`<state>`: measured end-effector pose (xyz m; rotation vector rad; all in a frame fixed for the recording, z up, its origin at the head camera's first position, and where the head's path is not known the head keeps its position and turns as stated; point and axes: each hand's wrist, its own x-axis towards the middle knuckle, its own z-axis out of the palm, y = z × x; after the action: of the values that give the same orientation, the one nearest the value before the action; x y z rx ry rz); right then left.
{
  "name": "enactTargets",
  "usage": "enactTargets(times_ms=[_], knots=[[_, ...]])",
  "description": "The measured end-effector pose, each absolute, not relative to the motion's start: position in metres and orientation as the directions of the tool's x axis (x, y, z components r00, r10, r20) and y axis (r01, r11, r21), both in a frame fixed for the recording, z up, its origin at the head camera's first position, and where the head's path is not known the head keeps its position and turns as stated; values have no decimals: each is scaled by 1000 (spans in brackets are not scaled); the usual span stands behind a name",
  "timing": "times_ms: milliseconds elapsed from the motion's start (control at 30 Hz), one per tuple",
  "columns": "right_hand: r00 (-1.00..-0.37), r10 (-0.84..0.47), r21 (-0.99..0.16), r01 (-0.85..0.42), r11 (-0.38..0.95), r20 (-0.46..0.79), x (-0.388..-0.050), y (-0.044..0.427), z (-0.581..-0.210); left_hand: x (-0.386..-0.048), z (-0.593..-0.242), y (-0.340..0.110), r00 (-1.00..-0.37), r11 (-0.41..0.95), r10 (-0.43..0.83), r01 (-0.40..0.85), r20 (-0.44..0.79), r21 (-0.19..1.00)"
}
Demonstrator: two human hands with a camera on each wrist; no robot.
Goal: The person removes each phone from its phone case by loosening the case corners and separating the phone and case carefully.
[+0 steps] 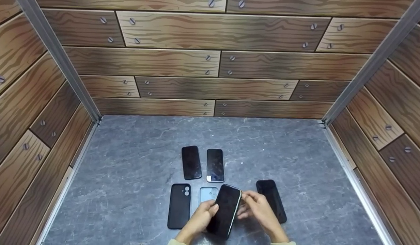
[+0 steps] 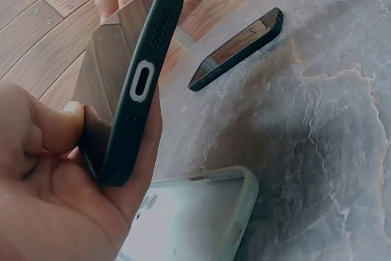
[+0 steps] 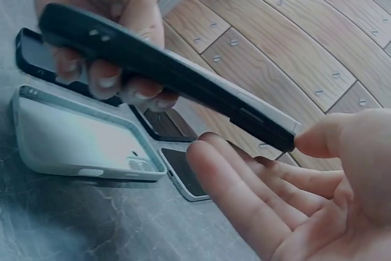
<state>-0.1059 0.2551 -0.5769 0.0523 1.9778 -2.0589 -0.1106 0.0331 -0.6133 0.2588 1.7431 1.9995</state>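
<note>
Black-cased phone (image 1: 226,209) gripped by left hand (image 1: 200,217) | corner thumbed by right hand (image 1: 260,208), fingers kinda spread | blue case (image 1: 206,194) parked on table (image 1: 128,177)

Counter (image 1: 128,153): grey, marble-veined, beneath the fingers (image 3: 235,187). Back wall (image 1: 175,63): wood-plank pattern, slotted screw heads, beyond the fingers. Side walls (image 1: 26,112): matching planks, left and right of them. Corner posts (image 1: 61,61): grey, two, beyond the fingers, either side.

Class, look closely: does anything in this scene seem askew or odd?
Yes: the phone in the left hand looks not fully seated in its black case; its pale side shows above the rim near the right hand.
</note>
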Motion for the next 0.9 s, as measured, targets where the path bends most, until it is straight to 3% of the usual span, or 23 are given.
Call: enactTargets(times_ms=[433, 667, 900], knots=[[-877, -399, -960, 279, 26, -266, -96, 245, -589, -117, -608, 30, -923, -127, 260, -325, -284, 937], [-852, -421, -940, 342, 4, -312, -93, 239, -595, -118, -609, 32, -918, -147, 223, -365, -329, 919], [-885, -387, -953, 300, -48, -259, -91, 236, -596, -118, -609, 32, -926, -180, 219, -347, -306, 920]])
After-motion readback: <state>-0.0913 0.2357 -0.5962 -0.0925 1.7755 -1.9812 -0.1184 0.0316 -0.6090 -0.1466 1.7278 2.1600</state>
